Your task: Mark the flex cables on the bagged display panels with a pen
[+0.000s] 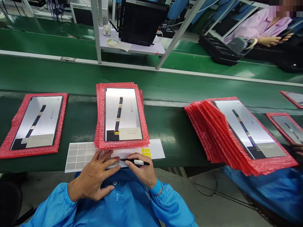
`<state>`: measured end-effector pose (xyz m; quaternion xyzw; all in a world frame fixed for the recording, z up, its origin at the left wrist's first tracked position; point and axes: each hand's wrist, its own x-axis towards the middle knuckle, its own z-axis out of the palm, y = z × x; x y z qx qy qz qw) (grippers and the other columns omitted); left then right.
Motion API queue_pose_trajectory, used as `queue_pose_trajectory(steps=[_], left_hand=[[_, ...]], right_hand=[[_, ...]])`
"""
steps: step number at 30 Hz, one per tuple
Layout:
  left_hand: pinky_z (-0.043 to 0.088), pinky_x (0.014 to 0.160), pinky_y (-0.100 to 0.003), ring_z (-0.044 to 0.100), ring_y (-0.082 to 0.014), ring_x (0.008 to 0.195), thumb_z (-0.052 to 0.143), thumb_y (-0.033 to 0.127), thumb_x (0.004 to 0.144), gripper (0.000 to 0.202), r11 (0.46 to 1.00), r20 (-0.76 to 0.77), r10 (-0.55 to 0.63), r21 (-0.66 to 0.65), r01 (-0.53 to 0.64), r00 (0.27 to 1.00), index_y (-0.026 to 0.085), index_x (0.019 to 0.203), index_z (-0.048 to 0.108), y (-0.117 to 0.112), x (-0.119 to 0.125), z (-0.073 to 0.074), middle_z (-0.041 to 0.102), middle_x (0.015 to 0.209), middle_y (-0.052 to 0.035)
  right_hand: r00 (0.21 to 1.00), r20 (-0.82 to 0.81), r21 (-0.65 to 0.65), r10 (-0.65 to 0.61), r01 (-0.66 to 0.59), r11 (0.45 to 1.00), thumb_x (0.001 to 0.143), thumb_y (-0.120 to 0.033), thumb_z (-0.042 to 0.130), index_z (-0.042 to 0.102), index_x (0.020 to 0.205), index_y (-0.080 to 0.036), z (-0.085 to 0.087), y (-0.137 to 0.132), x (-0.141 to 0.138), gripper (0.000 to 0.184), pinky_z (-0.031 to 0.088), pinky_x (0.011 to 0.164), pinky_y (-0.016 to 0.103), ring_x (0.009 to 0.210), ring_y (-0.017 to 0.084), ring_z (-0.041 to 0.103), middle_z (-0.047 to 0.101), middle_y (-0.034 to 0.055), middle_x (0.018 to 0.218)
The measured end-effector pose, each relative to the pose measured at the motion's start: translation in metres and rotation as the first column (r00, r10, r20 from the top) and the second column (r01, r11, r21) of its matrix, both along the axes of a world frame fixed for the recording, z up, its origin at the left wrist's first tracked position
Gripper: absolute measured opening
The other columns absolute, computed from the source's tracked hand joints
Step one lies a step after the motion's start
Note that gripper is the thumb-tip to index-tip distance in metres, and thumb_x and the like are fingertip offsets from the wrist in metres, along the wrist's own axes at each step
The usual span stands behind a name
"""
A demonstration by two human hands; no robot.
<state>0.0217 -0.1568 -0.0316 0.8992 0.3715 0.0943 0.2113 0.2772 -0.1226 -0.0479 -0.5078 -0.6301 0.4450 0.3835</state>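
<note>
My left hand (96,175) lies flat with its fingers spread on a white sticker sheet (80,156) at the near edge of the green bench. My right hand (142,170) is closed on black tweezers (134,162), whose tip points left onto the sheet. Small yellow stickers (146,152) sit on the sheet's right part. Just beyond the sheet a display panel (123,113) lies face down on a stack of red bubble wrap (100,126), with a dark flex cable and a yellow tab near its lower edge.
A second panel on red wrap (35,123) lies at the left. A fanned pile of red wraps with a panel on top (239,132) sits at the right, more panels beyond it. A green conveyor (165,85) runs behind. A person in pink (260,25) works at the far right.
</note>
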Motion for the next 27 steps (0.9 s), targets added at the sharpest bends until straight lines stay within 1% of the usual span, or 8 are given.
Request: queue_pose_trajectory(steps=[2,5,8,21,27], left_hand=[[0.018,0.122,-0.067,0.04,-0.0426,0.148,0.07,0.038,0.081,0.077,1.0,0.005,-0.001,-0.004,0.001,1.0,0.03,0.154,0.048,0.0,0.0001,-0.0001,0.052,0.158,-0.0044],[0.019,0.122,-0.067,0.041,-0.0425,0.147,0.07,0.039,0.082,0.078,1.0,0.009,-0.009,-0.009,0.01,1.0,0.03,0.155,0.047,0.0003,-0.0002,-0.0004,0.051,0.159,-0.0051],[0.018,0.122,-0.067,0.04,-0.0425,0.147,0.07,0.039,0.082,0.079,1.0,0.004,-0.011,-0.016,0.011,1.0,0.03,0.156,0.046,0.0006,-0.0003,-0.0002,0.051,0.159,-0.0052],[0.019,0.123,-0.067,0.043,-0.0428,0.146,0.072,0.038,0.08,0.079,1.0,0.028,0.004,-0.011,-0.003,1.0,0.03,0.155,0.048,0.0013,0.0008,0.002,0.054,0.155,-0.0063],[0.021,0.122,-0.067,0.044,-0.0432,0.145,0.072,0.038,0.079,0.079,1.0,0.033,0.0,-0.006,0.0,0.999,0.029,0.154,0.049,0.0007,-0.0003,0.0009,0.054,0.155,-0.0068]], right_hand=[[1.0,0.01,0.006,0.014,-0.014,1.0,0.082,-0.026,0.082,0.079,0.081,-0.021,0.0,0.0009,0.0013,0.006,0.058,0.063,0.028,0.065,0.02,0.073,0.08,0.004,0.075],[0.997,0.009,0.011,0.08,-0.08,0.997,0.082,-0.027,0.082,0.079,0.082,-0.021,-0.0004,0.0018,0.0027,0.007,0.057,0.062,0.028,0.063,0.019,0.073,0.08,0.0042,0.075],[0.994,0.003,0.021,0.112,-0.112,0.993,0.084,-0.028,0.082,0.079,0.084,-0.02,-0.0013,0.0015,0.0032,0.008,0.057,0.063,0.027,0.065,0.019,0.073,0.08,0.0046,0.076],[0.994,0.008,0.016,0.107,-0.107,0.994,0.086,-0.037,0.082,0.079,0.084,-0.02,0.0004,0.0018,0.0035,0.018,0.059,0.063,0.029,0.066,0.02,0.075,0.081,0.0063,0.077],[0.993,0.001,0.015,0.121,-0.121,0.993,0.085,-0.035,0.083,0.08,0.085,-0.02,0.0009,0.0017,0.0005,0.015,0.059,0.065,0.029,0.068,0.02,0.075,0.081,0.0062,0.078]])
